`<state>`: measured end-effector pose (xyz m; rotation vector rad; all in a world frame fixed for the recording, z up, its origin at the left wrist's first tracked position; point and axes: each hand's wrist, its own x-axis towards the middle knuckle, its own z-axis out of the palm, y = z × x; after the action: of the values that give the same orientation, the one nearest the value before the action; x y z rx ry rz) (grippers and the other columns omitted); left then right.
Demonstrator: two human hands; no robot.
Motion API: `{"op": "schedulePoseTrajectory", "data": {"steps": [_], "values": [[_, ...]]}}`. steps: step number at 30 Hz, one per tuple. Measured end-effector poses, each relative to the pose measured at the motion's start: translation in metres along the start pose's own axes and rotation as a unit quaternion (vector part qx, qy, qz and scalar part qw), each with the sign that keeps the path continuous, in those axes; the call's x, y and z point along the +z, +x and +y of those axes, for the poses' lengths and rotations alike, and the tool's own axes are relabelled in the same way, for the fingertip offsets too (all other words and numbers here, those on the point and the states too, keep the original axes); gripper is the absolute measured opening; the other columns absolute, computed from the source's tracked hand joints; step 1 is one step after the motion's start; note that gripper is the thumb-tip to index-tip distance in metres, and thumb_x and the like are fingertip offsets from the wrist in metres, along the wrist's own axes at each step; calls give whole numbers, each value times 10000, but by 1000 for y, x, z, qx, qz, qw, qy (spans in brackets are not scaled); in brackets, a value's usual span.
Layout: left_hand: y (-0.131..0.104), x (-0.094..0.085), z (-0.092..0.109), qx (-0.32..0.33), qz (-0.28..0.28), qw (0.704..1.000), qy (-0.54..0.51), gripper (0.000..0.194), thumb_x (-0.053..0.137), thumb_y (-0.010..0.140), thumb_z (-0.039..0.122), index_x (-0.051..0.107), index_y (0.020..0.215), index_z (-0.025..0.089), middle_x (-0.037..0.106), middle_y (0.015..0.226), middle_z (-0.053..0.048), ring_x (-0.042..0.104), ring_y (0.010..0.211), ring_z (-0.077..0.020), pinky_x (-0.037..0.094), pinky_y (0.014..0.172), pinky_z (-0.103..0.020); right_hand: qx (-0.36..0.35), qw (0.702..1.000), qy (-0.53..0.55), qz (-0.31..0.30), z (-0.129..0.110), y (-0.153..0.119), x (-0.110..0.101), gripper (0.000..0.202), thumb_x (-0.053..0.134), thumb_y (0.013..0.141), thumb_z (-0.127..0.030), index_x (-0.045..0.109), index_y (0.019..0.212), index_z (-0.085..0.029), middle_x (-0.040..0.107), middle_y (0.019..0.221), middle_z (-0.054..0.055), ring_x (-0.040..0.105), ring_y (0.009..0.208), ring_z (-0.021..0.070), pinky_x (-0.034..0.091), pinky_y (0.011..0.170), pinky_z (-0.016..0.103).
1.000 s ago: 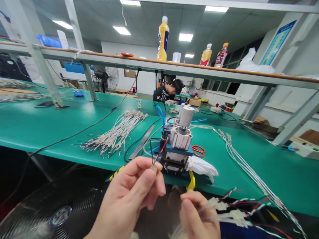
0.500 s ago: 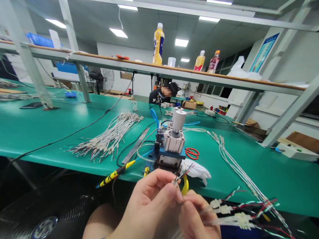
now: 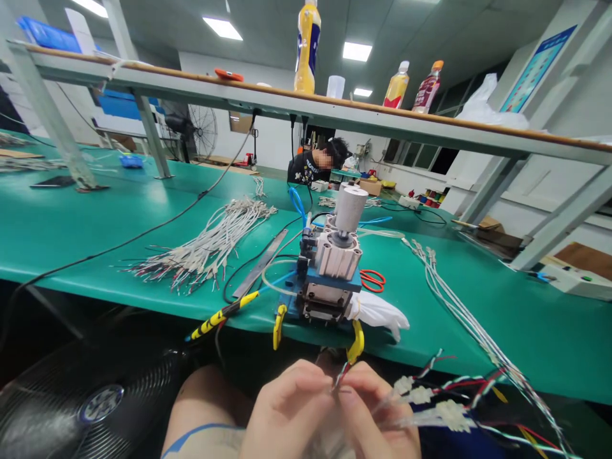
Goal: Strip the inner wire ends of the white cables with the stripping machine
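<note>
My left hand (image 3: 294,408) and my right hand (image 3: 370,408) meet at the bottom centre, thumbs and fingertips pinched on a small bundle of thin wires (image 3: 340,375). Red, white and dark wire ends stick up between the fingertips. To the right of my right hand, several cables with whitish connectors (image 3: 452,414) and loose coloured wire ends lie near the table edge. Just beyond my hands stands a metal press (image 3: 337,255) with a cylinder on top and yellow clamps (image 3: 355,343) at its front.
A pile of white cables (image 3: 205,248) lies left of the press beside a steel ruler (image 3: 261,264). Red-handled scissors (image 3: 371,280) and a white bag (image 3: 382,312) are at its right. A shelf (image 3: 229,95) crosses above; a person (image 3: 318,162) sits beyond. A fan (image 3: 100,405) stands lower left.
My hands have moved lower, away from the press, and their fingertips are closer together around the wires. The connector seen between the left fingertips is now hidden. The view has tilted down.
</note>
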<state>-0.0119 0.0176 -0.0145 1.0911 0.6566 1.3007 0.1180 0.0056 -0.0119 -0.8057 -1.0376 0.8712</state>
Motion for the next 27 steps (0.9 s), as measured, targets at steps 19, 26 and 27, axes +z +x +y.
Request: {"op": "schedulePoseTrajectory", "data": {"steps": [19, 26, 27], "values": [[7, -12, 36, 264, 38, 936, 228, 348, 674, 848, 42, 755, 1037, 324, 675, 931, -10, 672, 837, -166, 550, 705, -189, -176, 958, -134, -183, -43, 43, 19, 247, 683, 773, 2, 711, 856, -230, 682, 713, 10, 645, 604, 156, 523, 534, 205], [5, -19, 31, 253, 27, 930, 266, 366, 661, 856, 29, 745, 1054, 325, 666, 941, -8, 666, 836, -166, 548, 739, -211, -169, 951, -166, -198, -34, 44, 16, 189, 673, 798, -48, 689, 829, -234, 656, 708, 4, 638, 589, 156, 499, 514, 217], [4, -21, 28, 251, 20, 928, 274, 370, 652, 859, 22, 740, 1059, 321, 666, 946, -11, 666, 841, -168, 551, 740, -215, -170, 950, -178, -191, -31, 42, 14, 183, 673, 800, -52, 674, 815, -235, 646, 702, -4, 634, 586, 150, 494, 512, 209]]}}
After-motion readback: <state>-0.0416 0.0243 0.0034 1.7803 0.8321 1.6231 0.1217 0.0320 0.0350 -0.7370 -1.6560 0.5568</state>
